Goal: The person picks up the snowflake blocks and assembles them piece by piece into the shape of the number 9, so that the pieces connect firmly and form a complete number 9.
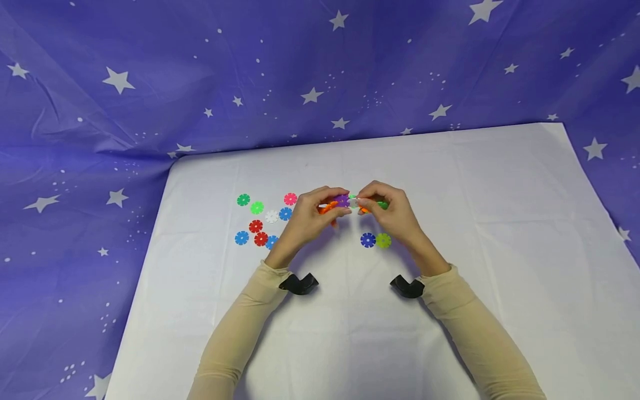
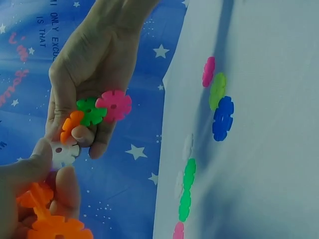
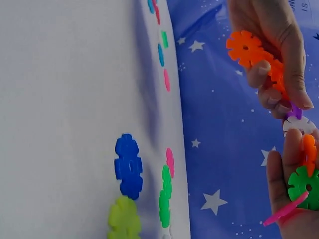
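Note:
Both hands are raised over the table, fingertips close together at a chain of joined notched discs. My left hand point(image 1: 314, 218) pinches the chain's purple disc point(image 1: 342, 200) and orange discs point(image 3: 245, 48). My right hand point(image 1: 392, 211) grips the other end, where a white disc point(image 3: 298, 125), an orange disc point(image 3: 309, 152), a green disc point(image 3: 304, 186) and a pink disc point(image 2: 114, 105) show. The white disc lies between the two hands' fingertips. Fingers cover parts of the chain, so some joints are hidden.
Loose discs in several colours, among them a red disc point(image 1: 261, 239) and a green disc point(image 1: 243, 199), lie left of the hands. A dark blue disc point(image 1: 368, 240) and a yellow-green disc point(image 1: 383, 240) lie below, on the white-covered table point(image 1: 500, 222). A starry purple cloth point(image 1: 280, 72) hangs behind.

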Tool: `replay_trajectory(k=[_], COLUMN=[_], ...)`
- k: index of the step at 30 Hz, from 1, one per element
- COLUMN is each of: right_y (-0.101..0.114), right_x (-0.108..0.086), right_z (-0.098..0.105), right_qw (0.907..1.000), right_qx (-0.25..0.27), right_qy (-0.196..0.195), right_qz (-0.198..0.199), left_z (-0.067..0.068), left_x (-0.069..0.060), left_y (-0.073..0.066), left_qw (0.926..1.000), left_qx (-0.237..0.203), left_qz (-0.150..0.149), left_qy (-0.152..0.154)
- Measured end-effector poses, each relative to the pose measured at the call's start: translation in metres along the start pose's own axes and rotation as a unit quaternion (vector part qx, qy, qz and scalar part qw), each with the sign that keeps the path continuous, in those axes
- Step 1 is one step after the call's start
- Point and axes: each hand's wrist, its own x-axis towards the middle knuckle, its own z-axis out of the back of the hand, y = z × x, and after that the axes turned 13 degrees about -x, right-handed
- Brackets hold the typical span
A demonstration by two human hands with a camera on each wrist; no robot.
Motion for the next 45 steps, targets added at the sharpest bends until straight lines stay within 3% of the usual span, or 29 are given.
replay_trajectory(k=[7,11,16,20,25,28,31,36,41,45], right_y=[0.001,-0.001,-0.008,-0.014,-0.013,-0.012,-0.012,-0.013,-0.015,-0.018], right_x=[0.002,0.004,0.001,0.0,0.001,0.003,0.004,0.006,0.004,0.003], right_z=[-0.006,-0.002,0.018,0.034,0.043,0.044,0.042,0.039,0.043,0.048], right_qw=[0.9992,0.9995,0.997,0.9971,0.9971,0.9971,0.9965,0.9934,0.989,0.9895], right_qx=[-0.016,-0.03,-0.064,-0.058,-0.038,-0.011,0.001,-0.003,-0.01,-0.031], right_qy=[-0.027,0.005,0.041,0.044,0.058,0.065,0.072,0.099,0.133,0.13], right_qz=[0.024,0.011,-0.016,-0.024,-0.031,-0.038,-0.043,-0.059,-0.064,-0.054], left_z=[-0.003,0.001,0.005,0.004,0.002,0.002,0.003,0.005,0.005,0.004], left_x=[0.001,0.001,0.001,0.003,0.004,0.003,0.002,0.002,0.003,0.005], left_y=[-0.002,-0.003,-0.002,0.0,0.003,0.004,0.005,0.009,0.014,0.015], left_qw=[0.9998,0.9993,0.9947,0.9922,0.99,0.9928,0.9959,0.9933,0.9945,0.9945], left_qx=[-0.017,-0.013,-0.048,-0.072,-0.097,-0.068,-0.005,0.079,0.076,0.085], left_qz=[-0.004,0.032,0.086,0.096,0.102,0.099,0.09,0.084,0.073,0.061], left_qy=[-0.004,-0.011,-0.031,-0.035,-0.007,0.008,0.007,0.0,0.001,0.002])
